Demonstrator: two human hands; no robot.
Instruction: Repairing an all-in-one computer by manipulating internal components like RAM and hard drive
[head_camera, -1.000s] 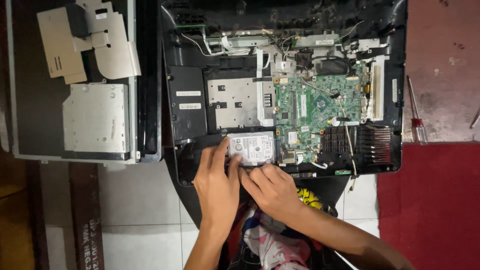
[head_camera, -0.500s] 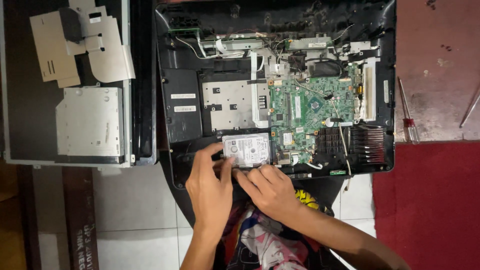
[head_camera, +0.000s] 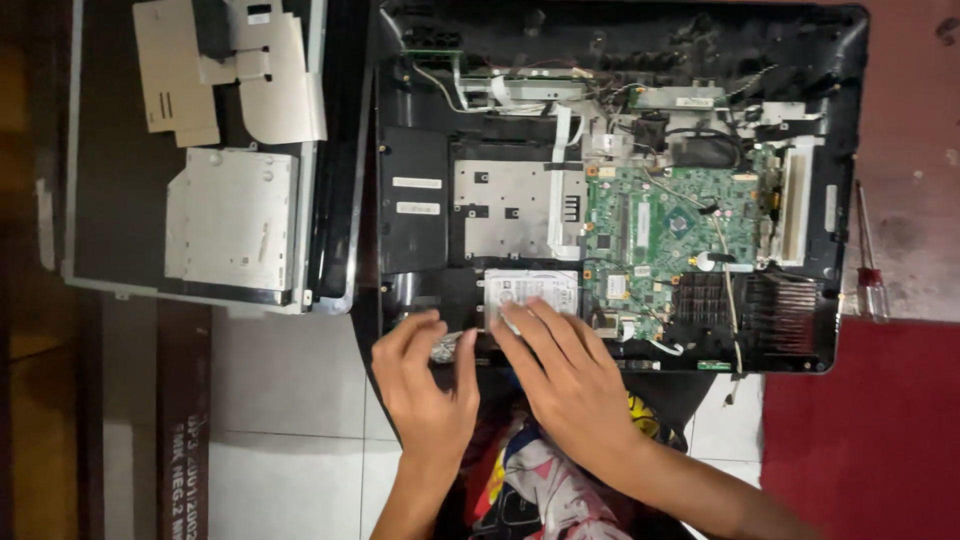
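An opened black computer chassis (head_camera: 400, 200) lies flat, exposing a green circuit board (head_camera: 680, 225), a perforated metal shield plate (head_camera: 500, 205) and a silver hard drive (head_camera: 530, 290) at its near edge. The right hand (head_camera: 570, 375) rests open with fingertips on the hard drive; the left hand (head_camera: 425, 380) sits just beside it, fingers curled over a small metal part at the chassis edge. A detached panel carrying a grey optical drive (head_camera: 235, 220) lies to the left, a red-handled screwdriver (head_camera: 870, 255) to the right.
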